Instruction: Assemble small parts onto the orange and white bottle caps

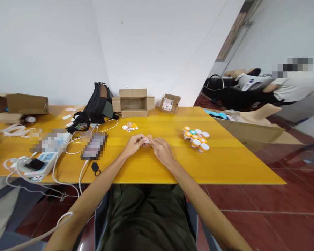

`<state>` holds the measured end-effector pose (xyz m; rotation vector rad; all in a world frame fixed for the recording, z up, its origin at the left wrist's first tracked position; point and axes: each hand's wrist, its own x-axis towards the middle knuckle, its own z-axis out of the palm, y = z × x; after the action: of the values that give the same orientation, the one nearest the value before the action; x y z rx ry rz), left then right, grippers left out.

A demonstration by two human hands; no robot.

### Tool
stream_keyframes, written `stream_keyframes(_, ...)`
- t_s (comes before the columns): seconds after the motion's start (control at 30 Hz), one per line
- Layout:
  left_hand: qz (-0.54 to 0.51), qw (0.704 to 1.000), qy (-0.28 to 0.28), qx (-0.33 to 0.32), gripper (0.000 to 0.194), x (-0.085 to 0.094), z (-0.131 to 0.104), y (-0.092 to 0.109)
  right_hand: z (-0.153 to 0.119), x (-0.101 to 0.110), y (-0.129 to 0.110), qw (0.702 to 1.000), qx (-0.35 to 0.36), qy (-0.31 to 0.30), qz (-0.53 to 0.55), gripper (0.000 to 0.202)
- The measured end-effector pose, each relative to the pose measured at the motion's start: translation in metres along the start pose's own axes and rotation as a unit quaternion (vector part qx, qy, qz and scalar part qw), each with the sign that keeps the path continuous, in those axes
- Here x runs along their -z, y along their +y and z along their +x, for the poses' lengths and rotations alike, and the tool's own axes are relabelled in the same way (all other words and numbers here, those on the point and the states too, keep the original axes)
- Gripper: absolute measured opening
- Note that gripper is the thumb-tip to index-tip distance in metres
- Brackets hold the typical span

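Note:
Over the middle of the yellow table (136,170), my left hand (135,143) and my right hand (161,148) meet with bent fingers. Between their fingertips is a small white piece (147,141), too small to name. Just behind it a small tan, see-through round thing (149,136) shows; whether it is held or lies on the table I cannot tell. Beyond my hands lie small loose parts: a white round lid (125,127), an orange ring-like lid (134,126) and several tiny white pieces (131,129).
Right of my hands stand several small jars (196,137) with orange, white and teal lids. An open cardboard box (133,104), a smaller box (170,104) and a black backpack (99,103) line the back. Left are a phone (94,146), cables and a power strip (45,162). A person (290,85) sits far right.

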<state>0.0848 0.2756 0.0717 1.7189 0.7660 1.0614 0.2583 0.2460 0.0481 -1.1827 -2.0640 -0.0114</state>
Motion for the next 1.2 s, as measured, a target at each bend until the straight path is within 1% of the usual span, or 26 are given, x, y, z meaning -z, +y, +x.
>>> stream_keyframes(0.27,-0.057,0.998,-0.003,0.014,0.044,0.0013,0.0005,0.0032,0.0037,0.0022,-0.0045,1.0,-0.001,0.023,0.001,0.034)
stream_keyframes(0.47,-0.101,0.994,-0.024,0.024,0.046,0.0031,0.0026,0.0019,0.0044,0.0018,-0.0001,0.997,0.013,0.04,0.058,0.032)
stream_keyframes(0.6,-0.122,0.991,-0.033,0.037,0.043,0.0044,0.0024,0.0035,0.0053,0.0035,0.0001,0.993,-0.012,0.044,0.11,0.03)
stream_keyframes(0.9,-0.143,0.988,-0.025,0.047,0.043,0.0061,0.0017,0.0011,0.0081,0.0059,-0.0065,0.975,-0.087,0.029,0.203,0.033)
stream_keyframes(1.2,-0.155,0.986,-0.024,0.063,0.041,0.0069,0.0016,-0.0027,0.0085,0.004,-0.0052,0.969,-0.115,0.033,0.214,0.034)
